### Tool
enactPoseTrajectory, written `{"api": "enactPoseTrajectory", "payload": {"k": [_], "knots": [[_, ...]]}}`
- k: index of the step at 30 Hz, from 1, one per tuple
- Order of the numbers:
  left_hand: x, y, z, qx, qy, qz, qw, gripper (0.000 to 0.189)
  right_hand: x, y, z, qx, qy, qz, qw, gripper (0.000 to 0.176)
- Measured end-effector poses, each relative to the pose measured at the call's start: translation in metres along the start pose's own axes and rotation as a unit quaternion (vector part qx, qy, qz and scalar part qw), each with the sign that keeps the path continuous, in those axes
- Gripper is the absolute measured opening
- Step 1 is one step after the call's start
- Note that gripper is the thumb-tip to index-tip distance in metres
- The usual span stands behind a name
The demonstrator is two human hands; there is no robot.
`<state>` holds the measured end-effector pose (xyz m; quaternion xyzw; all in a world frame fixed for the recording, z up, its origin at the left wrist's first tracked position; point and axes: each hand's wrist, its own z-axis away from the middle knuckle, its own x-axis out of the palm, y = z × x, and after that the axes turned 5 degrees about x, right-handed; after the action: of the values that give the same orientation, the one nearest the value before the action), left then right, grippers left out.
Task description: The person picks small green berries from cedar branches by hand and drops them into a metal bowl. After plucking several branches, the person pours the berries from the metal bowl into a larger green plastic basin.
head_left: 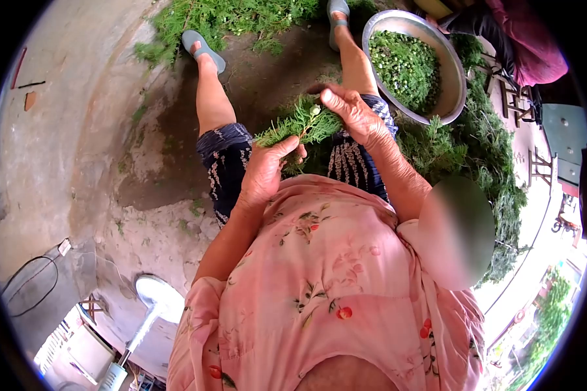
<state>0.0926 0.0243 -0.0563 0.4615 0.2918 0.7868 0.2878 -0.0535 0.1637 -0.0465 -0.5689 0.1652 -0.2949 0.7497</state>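
Between my hands, above my lap, is a green conifer sprig (300,126) with a pale green cone (315,110) near its upper end. My left hand (265,171) is closed on the sprig's lower end, thumb on top. At the upper right end, my right hand (357,117) has its thumb beside the cone and its fingers curled round the foliage, partly hidden. A large metal basin (455,98) stands just beyond my right hand, with many small green cones and bits of foliage (404,68) inside.
Cut conifer branches (241,19) lie on the floor ahead, and a bigger heap (482,176) is at my right. Another person in a dark pink top (525,42) sits beyond the basin. A white fan (156,293) stands behind at left, near a black cable (55,277).
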Motion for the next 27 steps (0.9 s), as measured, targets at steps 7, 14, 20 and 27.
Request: {"api": "enactPoseTrajectory", "payload": {"k": [7,14,20,27], "knots": [[-0.009,0.007,0.002,0.072,0.033,-0.256,0.964,0.021,0.016,0.016,0.002,0.029,-0.021,-0.032,0.999,0.041],[-0.017,0.003,-0.005,0.180,-0.049,-0.447,0.875,0.017,0.015,0.009,0.008,0.030,-0.068,-0.023,0.997,0.055],[-0.014,0.003,-0.002,0.143,-0.088,-0.440,0.882,0.016,0.012,-0.005,0.005,0.037,-0.185,0.049,0.981,0.057],[-0.007,0.003,0.002,0.097,-0.075,-0.406,0.905,0.013,0.042,0.009,0.010,-0.074,-0.065,0.209,0.973,0.034]]}}
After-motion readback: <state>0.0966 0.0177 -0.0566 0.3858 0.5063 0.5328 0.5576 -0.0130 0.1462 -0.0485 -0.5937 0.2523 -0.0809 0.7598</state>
